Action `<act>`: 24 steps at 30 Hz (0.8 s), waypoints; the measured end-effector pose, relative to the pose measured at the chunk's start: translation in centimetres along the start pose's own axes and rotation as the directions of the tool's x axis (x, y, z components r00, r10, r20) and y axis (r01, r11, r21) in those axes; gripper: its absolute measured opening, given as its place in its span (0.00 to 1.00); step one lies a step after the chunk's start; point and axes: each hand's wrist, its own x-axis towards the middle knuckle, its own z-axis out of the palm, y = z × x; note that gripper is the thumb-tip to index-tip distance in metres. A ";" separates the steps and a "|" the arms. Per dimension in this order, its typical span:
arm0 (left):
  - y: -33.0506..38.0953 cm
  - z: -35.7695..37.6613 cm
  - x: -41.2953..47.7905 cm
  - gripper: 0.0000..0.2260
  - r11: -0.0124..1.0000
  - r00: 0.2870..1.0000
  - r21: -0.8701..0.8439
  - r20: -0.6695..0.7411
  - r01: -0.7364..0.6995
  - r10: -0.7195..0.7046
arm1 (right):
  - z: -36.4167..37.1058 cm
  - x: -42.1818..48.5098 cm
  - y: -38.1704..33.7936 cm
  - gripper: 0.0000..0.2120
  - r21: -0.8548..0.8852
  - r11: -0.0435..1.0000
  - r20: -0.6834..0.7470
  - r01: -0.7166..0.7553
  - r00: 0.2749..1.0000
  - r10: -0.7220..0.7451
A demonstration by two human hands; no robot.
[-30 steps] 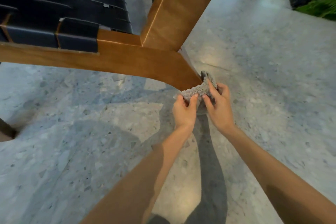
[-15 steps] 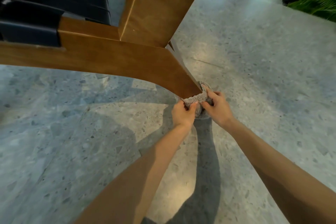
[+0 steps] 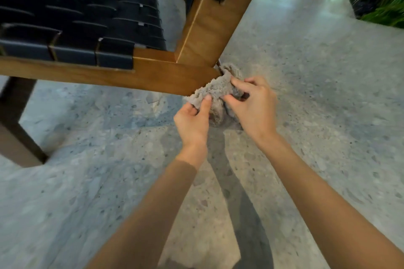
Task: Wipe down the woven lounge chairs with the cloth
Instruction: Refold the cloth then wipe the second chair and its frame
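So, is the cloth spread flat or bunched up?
Bunched: the fuzzy grey cloth sits crumpled between the left hand and right hand, both pinching it.

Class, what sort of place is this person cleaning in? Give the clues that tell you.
Probably a hotel or office lobby, or a similar lounge: a polished terrazzo floor, a wooden lounge chair with dark woven straps, and a planter of long green grasses.
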 end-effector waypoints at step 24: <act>16.0 -18.8 -1.4 0.09 0.782 0.973 0.580 0.179 -0.225 0.147 | -0.4 -0.7 -16.8 0.17 0.162 0.971 0.464 0.176 0.855 -0.232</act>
